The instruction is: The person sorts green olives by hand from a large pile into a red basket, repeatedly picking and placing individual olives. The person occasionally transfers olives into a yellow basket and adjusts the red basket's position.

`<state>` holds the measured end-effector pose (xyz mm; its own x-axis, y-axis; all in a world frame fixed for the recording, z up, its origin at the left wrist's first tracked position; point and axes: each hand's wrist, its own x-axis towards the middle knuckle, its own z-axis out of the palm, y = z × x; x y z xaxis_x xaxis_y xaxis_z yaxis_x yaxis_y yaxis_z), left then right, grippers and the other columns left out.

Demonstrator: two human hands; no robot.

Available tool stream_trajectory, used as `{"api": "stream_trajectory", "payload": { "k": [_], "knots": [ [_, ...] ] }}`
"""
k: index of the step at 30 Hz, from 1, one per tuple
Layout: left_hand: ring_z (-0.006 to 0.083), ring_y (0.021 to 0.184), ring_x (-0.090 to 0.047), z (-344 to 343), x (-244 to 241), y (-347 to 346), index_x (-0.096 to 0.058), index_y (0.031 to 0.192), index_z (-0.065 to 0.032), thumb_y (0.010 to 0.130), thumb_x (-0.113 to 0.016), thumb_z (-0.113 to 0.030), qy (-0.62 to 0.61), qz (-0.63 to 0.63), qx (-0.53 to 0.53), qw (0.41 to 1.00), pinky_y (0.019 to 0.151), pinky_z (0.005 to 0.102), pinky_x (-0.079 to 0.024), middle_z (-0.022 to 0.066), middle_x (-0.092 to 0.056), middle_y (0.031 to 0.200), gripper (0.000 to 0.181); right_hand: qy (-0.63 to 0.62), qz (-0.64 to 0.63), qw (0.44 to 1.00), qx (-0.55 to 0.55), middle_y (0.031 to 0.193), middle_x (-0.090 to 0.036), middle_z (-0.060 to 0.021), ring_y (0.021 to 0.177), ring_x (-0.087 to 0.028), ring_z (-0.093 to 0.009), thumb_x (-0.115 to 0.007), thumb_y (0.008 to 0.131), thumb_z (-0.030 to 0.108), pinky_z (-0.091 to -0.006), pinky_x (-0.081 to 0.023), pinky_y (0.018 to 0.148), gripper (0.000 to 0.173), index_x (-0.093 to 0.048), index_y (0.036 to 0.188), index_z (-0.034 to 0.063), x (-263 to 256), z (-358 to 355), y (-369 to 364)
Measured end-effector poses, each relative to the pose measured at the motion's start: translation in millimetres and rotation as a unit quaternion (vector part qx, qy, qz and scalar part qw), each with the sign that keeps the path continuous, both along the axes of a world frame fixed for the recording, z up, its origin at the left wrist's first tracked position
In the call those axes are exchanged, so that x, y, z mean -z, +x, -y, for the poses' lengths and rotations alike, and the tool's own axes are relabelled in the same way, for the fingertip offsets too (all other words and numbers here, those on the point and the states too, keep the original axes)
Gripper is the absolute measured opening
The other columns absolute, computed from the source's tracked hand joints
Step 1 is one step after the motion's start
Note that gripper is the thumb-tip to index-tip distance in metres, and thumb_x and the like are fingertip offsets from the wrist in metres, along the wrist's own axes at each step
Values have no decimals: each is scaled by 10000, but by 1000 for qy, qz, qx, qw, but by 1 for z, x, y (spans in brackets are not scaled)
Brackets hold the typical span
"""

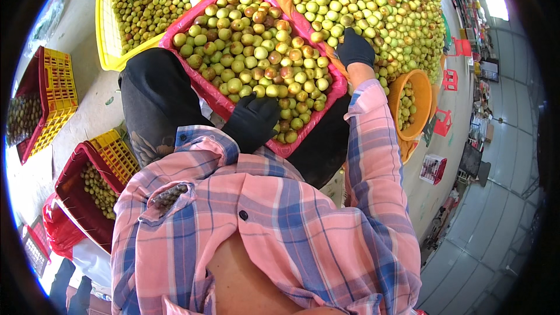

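Note:
A crate lined with pink plastic leans across my lap, filled with green-and-brown jujubes. My left hand, in a black glove, lies over its near rim with the fingers on the fruit; the palm is hidden. Beyond the crate's right side, my right hand, also black-gloved, reaches into a large heap of jujubes. Its fingertips point down among the fruit, and whether they grip one is hidden. An orange basket holding some jujubes stands to the right of that forearm.
A yellow crate of jujubes sits at the upper left. Two yellow crates with dark red lining, one nearer and one farther, stand on the left. Red stools and a white-and-red crate are on the right floor.

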<state>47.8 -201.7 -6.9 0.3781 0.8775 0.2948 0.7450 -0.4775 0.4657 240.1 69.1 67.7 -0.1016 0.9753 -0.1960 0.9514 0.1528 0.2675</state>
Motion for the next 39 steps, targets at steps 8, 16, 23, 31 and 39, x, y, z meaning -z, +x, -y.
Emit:
{"api": "stream_trajectory", "payload": {
  "k": [8,16,23,31,39],
  "knots": [
    [289,1071,-556,-1,-18,-4,-609,1159,-91,797,-627,-322,-36,36,-26,998,940,456,-420,133,-550,1230,430,104,-93,987,-81,843,-686,-151,835,-668,-355,-653,773,277,-479,-518,720,392,-535,1121,139,-5,9,21],
    [333,1012,-606,-6,-20,-3,-584,1223,-99,854,-609,-316,-74,223,-21,972,827,400,-517,160,-563,1255,429,-92,-589,803,-20,793,-649,-67,578,-590,-87,-683,817,61,-247,-493,535,297,-574,1088,6,-7,36,24],
    [178,760,-604,-27,-47,-29,-428,1366,-107,960,-468,-411,-481,724,-123,478,627,287,-496,113,-589,1139,509,-347,-473,798,-140,838,-649,-65,764,-625,-119,-658,815,75,-286,-510,725,378,-559,1178,36,-48,131,-36],
    [105,614,-563,-15,-27,-28,-621,1116,-40,945,-562,-301,-556,601,3,574,529,223,-449,49,-641,878,317,89,-410,901,-107,939,-673,-104,823,-653,-184,-683,824,112,-313,-534,737,247,-648,1050,18,6,24,39],
    [117,582,-594,-20,-24,-16,-657,1017,-54,900,-630,-275,-556,600,10,575,525,253,-495,35,-639,781,252,132,-109,977,-124,1010,-647,-171,980,-627,-358,-624,778,306,-462,-513,823,364,-605,1109,155,24,-8,8]
  ]
}}
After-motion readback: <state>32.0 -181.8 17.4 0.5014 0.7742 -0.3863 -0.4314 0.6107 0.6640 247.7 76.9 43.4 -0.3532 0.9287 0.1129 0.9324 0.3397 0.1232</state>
